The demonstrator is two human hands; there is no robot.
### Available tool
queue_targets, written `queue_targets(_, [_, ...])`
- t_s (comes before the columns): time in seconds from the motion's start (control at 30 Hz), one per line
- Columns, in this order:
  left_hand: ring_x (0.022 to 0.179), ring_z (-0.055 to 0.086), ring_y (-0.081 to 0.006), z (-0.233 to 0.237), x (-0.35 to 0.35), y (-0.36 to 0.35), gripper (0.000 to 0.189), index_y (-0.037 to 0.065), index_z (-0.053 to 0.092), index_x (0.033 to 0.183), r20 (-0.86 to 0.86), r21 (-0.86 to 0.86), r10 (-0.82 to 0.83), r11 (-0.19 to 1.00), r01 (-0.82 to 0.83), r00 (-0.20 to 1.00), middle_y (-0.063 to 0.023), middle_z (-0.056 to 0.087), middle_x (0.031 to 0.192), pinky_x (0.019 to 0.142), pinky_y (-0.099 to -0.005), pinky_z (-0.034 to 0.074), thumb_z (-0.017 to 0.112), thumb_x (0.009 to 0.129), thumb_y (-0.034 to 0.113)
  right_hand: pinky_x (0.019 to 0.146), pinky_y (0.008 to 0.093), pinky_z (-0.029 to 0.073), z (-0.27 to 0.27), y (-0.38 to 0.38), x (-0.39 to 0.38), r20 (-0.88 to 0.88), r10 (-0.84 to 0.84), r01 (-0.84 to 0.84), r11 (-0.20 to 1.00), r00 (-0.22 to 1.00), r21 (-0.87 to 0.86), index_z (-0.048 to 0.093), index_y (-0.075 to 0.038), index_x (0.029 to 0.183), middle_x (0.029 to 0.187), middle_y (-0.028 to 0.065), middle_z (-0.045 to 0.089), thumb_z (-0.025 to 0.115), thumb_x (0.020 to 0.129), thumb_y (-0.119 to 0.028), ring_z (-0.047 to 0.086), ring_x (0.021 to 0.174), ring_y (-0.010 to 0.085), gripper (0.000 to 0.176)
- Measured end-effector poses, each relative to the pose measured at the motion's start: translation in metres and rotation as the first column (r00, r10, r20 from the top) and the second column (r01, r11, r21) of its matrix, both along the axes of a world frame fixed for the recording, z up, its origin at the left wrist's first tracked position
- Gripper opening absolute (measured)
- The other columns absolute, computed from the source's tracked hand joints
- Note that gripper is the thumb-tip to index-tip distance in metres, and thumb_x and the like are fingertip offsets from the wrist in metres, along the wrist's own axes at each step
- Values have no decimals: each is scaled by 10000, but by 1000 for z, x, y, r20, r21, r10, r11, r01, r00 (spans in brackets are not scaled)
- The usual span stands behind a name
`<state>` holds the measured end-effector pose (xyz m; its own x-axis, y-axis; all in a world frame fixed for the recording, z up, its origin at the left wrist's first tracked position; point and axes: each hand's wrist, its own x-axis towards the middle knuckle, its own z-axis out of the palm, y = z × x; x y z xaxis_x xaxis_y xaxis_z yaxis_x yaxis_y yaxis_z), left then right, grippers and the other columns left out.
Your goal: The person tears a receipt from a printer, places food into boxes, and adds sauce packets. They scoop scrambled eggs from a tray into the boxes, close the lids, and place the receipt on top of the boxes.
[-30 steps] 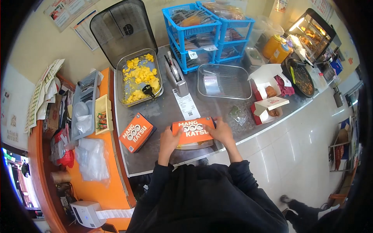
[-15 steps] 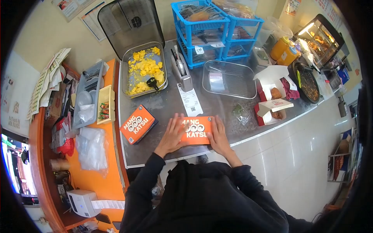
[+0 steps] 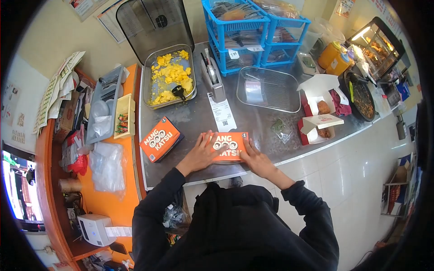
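1. Orange box (image 3: pixel 233 139) on metal counter (image 3: pixel 190 122), near the front edge; a pull could tip it off.
2. Left hand (image 3: pixel 200 156), fingers spread on the lid; hard pressing could dent it.
3. Right hand (image 3: pixel 261 161) at its side; cannot tell whether fingers pinch.

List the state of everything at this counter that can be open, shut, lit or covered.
Front orange box: lid down; left hand and right hand on it.
Left orange box: shut.
Tray of yellow food: uncovered.
Dark lid: raised behind that tray.
Upper red-and-white box: open, fried piece inside.
Lower red-and-white box: open, fried piece inside.
Black pan: uncovered.
Display case: lit.
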<state>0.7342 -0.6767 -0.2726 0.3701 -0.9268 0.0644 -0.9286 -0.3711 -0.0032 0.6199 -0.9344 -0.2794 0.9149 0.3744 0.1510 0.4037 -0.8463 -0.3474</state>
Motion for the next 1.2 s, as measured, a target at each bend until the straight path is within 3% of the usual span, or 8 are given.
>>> queue_targets(0.13, [1367,106,-544,14,-12,1,590,390,479,1350,-231,-100,-31,995,7,972,-163,188,1539,1079,-673,183,625,794,524,893,503,491,-5,9,-9,87,-35,15,975,996,220,534,-49,982,1427,309,330,559,907,-211,339,1310,488,180])
queue_targets(0.27, [1333,155,-576,-11,-40,18,620,406,507,1321,-88,-198,168,963,-183,982,-116,214,1538,1039,-680,273,719,739,428,981,488,397,15,12,21,76,3,-11,994,997,111,619,-62,1004,1349,181,497,529,923,-236,461,1232,383,212])
queue_targets(0.37, [1317,173,-588,-3,-72,41,600,388,516,1316,-92,-165,397,899,-407,913,-144,240,1520,1031,-681,275,722,754,352,968,479,364,1,23,93,-74,-211,223,884,975,411,620,-74,1165,1235,110,591,500,940,-250,501,1189,281,310])
queue_targets(0.43, [1317,171,-589,-7,-88,59,588,381,515,1320,-97,-142,527,832,-536,844,-157,238,1519,1032,-682,265,716,770,334,1020,498,324,-18,34,143,-50,-229,230,893,972,387,551,-100,1281,1326,116,530,493,939,-232,443,1268,266,371])
queue_targets(0.53, [1313,168,-595,-14,-99,79,570,389,501,1333,-99,-153,676,714,-683,730,-158,221,1529,1028,-690,255,699,802,329,1068,534,267,-56,53,169,158,-287,294,956,945,-19,463,-126,1372,1432,118,426,473,945,-226,361,1346,260,438])
queue_targets(0.6, [1315,154,-599,-8,-102,84,552,373,505,1335,-131,-168,748,631,-758,651,-167,219,1528,1037,-694,230,688,818,303,1094,577,196,-71,65,152,124,-392,394,919,912,10,420,-133,1406,1492,114,340,469,943,-247,299,1388,254,480])
queue_targets(1.1, [1378,117,-524,-13,-101,76,537,333,513,1346,-183,-217,785,555,-803,592,-176,241,1519,1063,-659,213,658,836,252,1063,603,175,-58,85,120,62,-549,540,833,834,117,439,-105,1387,1479,148,342,517,898,-266,287,1373,338,521])
queue_targets(1.2, [1355,209,-479,-4,-94,69,542,307,505,1358,-149,-271,795,539,-797,588,-194,301,1476,1062,-633,237,651,837,264,1043,551,246,-48,78,115,237,-557,497,825,796,271,492,-103,1334,1406,171,405,600,852,-218,331,1317,379,508])
